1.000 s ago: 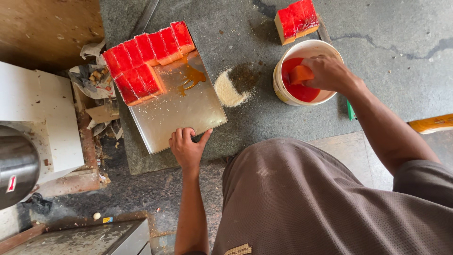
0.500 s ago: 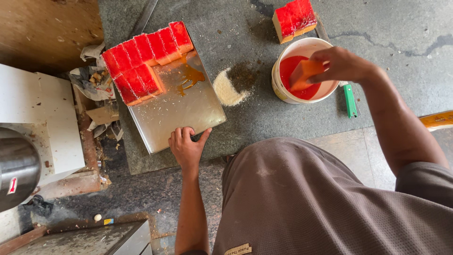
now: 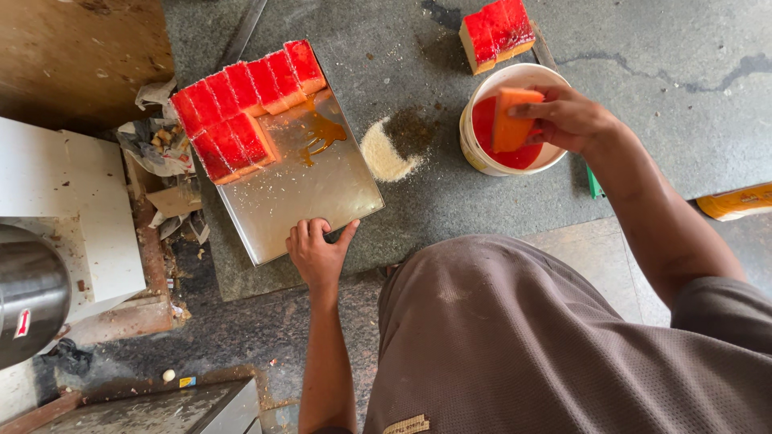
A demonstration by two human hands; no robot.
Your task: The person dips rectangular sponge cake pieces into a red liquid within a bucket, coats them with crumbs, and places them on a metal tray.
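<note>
We see the right hand (image 3: 571,120) above a white bucket (image 3: 474,153) of red liquid, its fingers (image 3: 535,108) pinched around an orange-coloured cake piece (image 3: 511,120) that is held upright, its lower end down inside the bucket over the liquid (whether it touches the liquid we cannot tell). The bucket stands on the grey stone worktop (image 3: 450,209), just below a separate red-topped cake block (image 3: 497,34) that lies beside its far rim.

The left hand (image 3: 318,253) rests at the near edge of a shiny metal tray (image 3: 322,189), fingers spread and relaxed, thumb and fingertips on the tray's rim, clasping nothing else. In the tray's far corner we find a row of red-glazed cake pieces (image 3: 241,104) packed touching one another in an L shape, with a smear of amber syrup (image 3: 322,133) on the bare metal just beside them. Between tray and bucket a small heap of pale crumbs (image 3: 386,153) sits on the worktop. Left of the tray lie crumpled paper scraps (image 3: 161,149) against a white box (image 3: 88,209)
</note>
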